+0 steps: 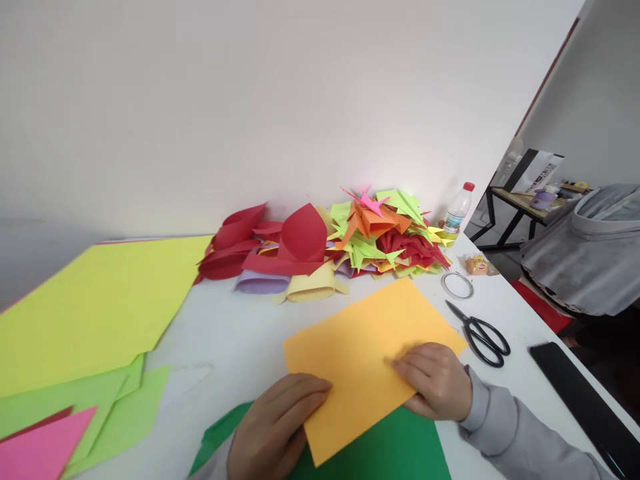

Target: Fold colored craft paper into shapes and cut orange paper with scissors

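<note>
Both hands hold a sheet of orange-yellow paper [365, 353] tilted above the table. My left hand [275, 420] is closed on its lower left edge, fingers on top and the thumb hidden beneath. At the lower right edge, my right hand [435, 380] grips the sheet with curled fingers over its face. Beneath the sheet lies green paper [400, 447], partly covered by it and by my left hand. Black-handled scissors [480, 333] rest on the table just right of the orange-yellow paper, blades pointing away.
Large yellow-green sheets [100, 300] and a pink piece [45, 447] lie at left. Folded red paper shapes [303, 240] and a pile of colourful folded paper [380, 233] stand by the wall. A tape roll [457, 274], bottle [457, 213] and black strip [585, 400] are at right.
</note>
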`<state>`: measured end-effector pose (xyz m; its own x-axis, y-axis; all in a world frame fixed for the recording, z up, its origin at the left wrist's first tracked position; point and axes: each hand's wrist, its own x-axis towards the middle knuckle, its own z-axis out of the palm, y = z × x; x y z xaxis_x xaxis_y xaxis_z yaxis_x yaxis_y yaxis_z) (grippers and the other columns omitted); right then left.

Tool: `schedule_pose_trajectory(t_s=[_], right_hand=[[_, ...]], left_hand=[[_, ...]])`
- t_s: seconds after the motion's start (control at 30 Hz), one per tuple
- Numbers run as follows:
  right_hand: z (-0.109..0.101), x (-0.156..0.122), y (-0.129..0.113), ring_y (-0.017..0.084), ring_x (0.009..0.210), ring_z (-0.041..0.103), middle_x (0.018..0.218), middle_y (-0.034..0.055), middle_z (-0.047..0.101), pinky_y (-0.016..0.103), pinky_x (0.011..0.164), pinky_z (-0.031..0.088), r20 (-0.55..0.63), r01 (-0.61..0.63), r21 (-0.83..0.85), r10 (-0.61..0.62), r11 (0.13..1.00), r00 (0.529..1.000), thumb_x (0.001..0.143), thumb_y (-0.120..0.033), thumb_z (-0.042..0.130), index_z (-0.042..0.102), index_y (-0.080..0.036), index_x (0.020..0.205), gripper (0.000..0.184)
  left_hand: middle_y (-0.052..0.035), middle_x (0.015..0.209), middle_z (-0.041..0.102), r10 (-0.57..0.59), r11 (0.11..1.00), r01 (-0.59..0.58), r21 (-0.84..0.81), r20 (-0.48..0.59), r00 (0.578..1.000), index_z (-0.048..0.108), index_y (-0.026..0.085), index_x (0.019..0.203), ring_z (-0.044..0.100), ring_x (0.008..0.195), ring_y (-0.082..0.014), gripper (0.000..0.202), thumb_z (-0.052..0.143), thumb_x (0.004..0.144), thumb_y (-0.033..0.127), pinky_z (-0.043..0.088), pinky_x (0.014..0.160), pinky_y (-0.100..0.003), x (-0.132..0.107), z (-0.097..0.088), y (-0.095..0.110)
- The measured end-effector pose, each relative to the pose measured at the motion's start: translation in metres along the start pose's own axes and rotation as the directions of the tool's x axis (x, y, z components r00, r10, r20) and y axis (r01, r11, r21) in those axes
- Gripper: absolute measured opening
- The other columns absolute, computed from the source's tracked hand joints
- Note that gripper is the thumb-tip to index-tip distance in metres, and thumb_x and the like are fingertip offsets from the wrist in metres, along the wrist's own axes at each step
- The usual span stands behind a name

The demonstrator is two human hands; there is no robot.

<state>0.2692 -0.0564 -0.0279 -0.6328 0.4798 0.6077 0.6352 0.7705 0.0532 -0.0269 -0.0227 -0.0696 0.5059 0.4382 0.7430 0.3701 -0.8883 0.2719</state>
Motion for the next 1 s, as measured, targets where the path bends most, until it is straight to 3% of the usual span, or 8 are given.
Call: schedule_pose_trajectory(t_s=[0.23,0.4,0.47,0.53,0.6,0.67,0.83,1.0], right_hand=[[-0.006,0.002,-0.013,0.018,0.070,0.064,0.079,0.0093,0.071,0.030,0.061,0.052,0.060,0.063,0.078,-0.068,0.995,0.996,0.098,-0.024,0.040,0.061,-0.014,0.110,0.026],[-0.022,0.010,-0.016,0.013,0.058,0.057,0.068,0.0040,0.065,0.025,0.053,0.044,0.059,-0.157,0.300,0.146,0.941,0.987,0.098,-0.026,0.039,0.062,-0.016,0.091,0.026],[-0.029,0.014,-0.014,0.009,0.047,0.041,0.052,-0.0033,0.046,0.023,0.046,0.034,0.190,-0.401,0.412,0.353,0.818,0.916,0.098,-0.032,0.042,0.051,-0.019,0.064,0.038],[-0.032,0.016,-0.009,0.007,0.046,0.024,0.050,-0.0064,0.023,0.024,0.043,0.022,0.411,-0.660,0.453,0.517,0.599,0.751,0.096,-0.043,0.044,0.030,-0.020,0.053,0.051],[-0.029,0.015,-0.004,0.007,0.049,0.018,0.054,-0.0061,0.017,0.024,0.044,0.015,0.576,-0.825,0.406,0.592,0.392,0.564,0.091,-0.056,0.044,0.022,-0.021,0.055,0.055],[-0.021,0.012,0.002,0.007,0.051,0.020,0.055,-0.0058,0.020,0.024,0.045,0.016,0.613,-0.889,0.350,0.645,0.296,0.456,0.087,-0.065,0.043,0.024,-0.022,0.055,0.057],[0.000,-0.002,0.007,0.008,0.051,0.023,0.054,-0.0058,0.021,0.025,0.049,0.021,0.516,-0.916,0.227,0.756,0.331,0.401,0.086,-0.064,0.042,0.024,-0.022,0.055,0.055],[-0.005,-0.002,0.004,0.009,0.050,0.024,0.054,-0.0059,0.022,0.025,0.049,0.021,0.520,-0.904,0.137,0.747,0.406,0.414,0.088,-0.058,0.042,0.025,-0.021,0.057,0.051]], left_hand=[[-0.0084,0.095,0.074,0.070,0.997,-0.070,-0.012,-0.004,0.998,0.060,0.020,0.110,0.068,0.085,-0.0168,0.025,0.038,0.098,0.021,0.056,0.075,-0.029,0.008,0.002,0.014],[-0.0082,0.093,0.074,-0.103,0.993,0.104,0.048,-0.026,0.994,0.057,0.021,0.116,0.070,0.086,-0.0185,0.025,0.046,0.093,0.022,0.057,0.079,-0.031,0.008,0.002,0.014],[-0.0060,0.088,0.073,-0.181,0.981,0.182,0.061,-0.016,0.983,0.056,0.021,0.119,0.070,0.079,-0.0173,0.028,0.049,0.093,0.025,0.057,0.074,-0.028,0.007,0.002,0.013],[-0.0050,0.088,0.074,-0.245,0.965,0.242,0.103,0.013,0.969,0.052,0.021,0.125,0.071,0.076,-0.0172,0.034,0.050,0.093,0.034,0.057,0.068,-0.026,0.006,0.001,0.013],[-0.0056,0.092,0.074,-0.269,0.952,0.262,0.155,0.020,0.963,0.047,0.020,0.130,0.071,0.078,-0.0179,0.043,0.051,0.092,0.042,0.058,0.067,-0.026,0.009,-0.002,0.014],[-0.0091,0.101,0.073,-0.244,0.944,0.244,0.221,-0.025,0.969,0.045,0.017,0.132,0.071,0.088,-0.0198,0.047,0.052,0.092,0.041,0.058,0.074,-0.028,0.014,-0.004,0.017],[-0.0157,0.124,0.064,-0.028,0.914,0.044,0.402,-0.046,0.999,0.059,0.014,0.116,0.052,0.126,-0.0307,0.029,0.057,0.087,0.015,0.045,0.102,-0.044,0.024,0.004,0.039],[-0.0120,0.133,0.060,-0.044,0.932,0.039,0.361,0.005,0.999,0.061,0.015,0.120,0.040,0.137,-0.0282,0.035,0.042,0.094,0.029,0.024,0.117,-0.045,0.013,0.030,0.062]])
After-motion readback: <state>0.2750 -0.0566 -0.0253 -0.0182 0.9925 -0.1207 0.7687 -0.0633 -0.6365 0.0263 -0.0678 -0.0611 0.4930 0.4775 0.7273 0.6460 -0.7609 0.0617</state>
